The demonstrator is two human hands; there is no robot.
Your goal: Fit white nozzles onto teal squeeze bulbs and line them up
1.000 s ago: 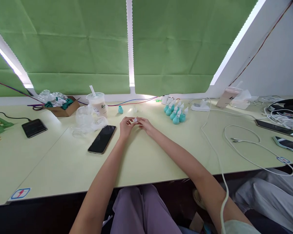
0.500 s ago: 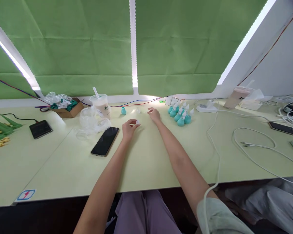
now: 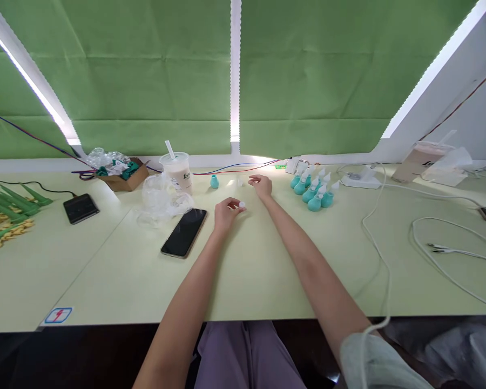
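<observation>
Right of the phone [image 3: 184, 232], our left hand [image 3: 225, 214] pinches a small white cap [image 3: 242, 205]; farther off, beyond and right of the phone, our right hand [image 3: 261, 186] reaches, fingers slightly parted and seemingly empty, near a small clear piece [image 3: 240, 183]. We judge this a reaching step, calling for a light pinch on that piece.

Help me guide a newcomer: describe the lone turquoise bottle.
On the pale table, left of centre, find the cup with a straw. Right of it stands a small turquoise bottle. It stands alone, lacking the white tips of the clustered bottles.
</observation>
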